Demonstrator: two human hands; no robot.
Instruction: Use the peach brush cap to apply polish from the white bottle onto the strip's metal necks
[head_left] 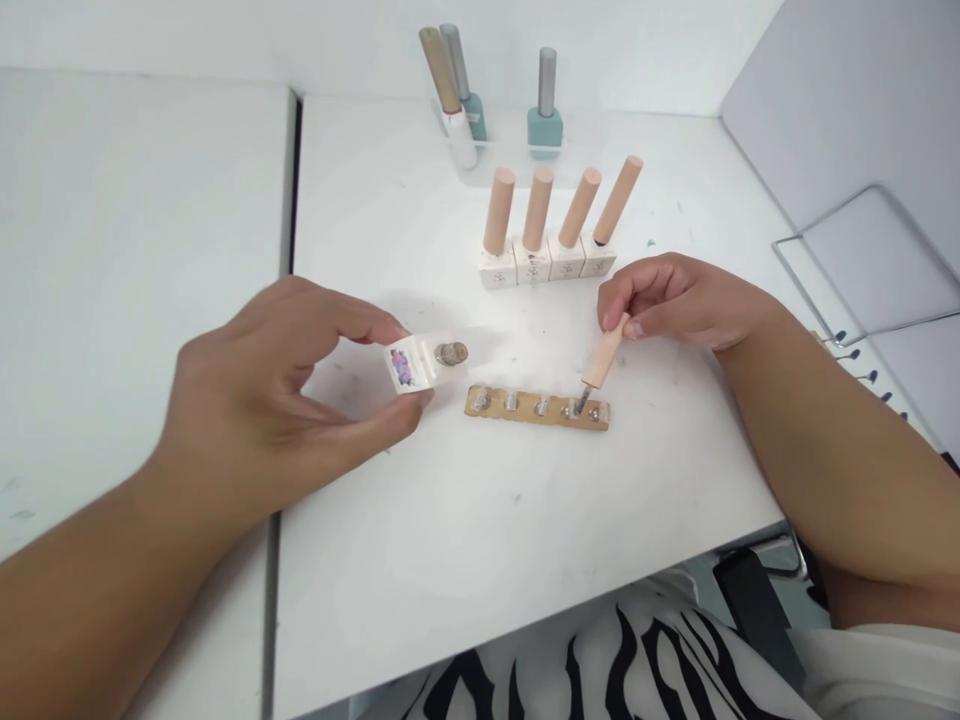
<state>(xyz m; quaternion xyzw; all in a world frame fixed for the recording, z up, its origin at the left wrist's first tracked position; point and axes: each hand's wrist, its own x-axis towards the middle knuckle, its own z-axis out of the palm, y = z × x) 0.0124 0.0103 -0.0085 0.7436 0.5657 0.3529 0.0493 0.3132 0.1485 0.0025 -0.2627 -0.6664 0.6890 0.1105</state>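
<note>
My left hand (292,390) pinches an uncapped white nail polish bottle (420,364) between thumb and fingers. The bottle is tipped to the right, its neck showing a greyish glittery coating and its side a purple flower print. Between the thumb and fingers of my right hand (667,300) is a peach-coloured nail polish brush (606,352), pointing down and left. Its dark bristles meet the right part of a small tan strip (525,408) on the table. Several small clear pieces with silvery spots sit along that strip.
Behind the strip stand several white bottles (534,262) with peach caps in a row. Farther back, a clear holder (502,165) contains teal bottles (545,130) and a white one with a gold cap (442,75). A wire frame (862,250) is at the right.
</note>
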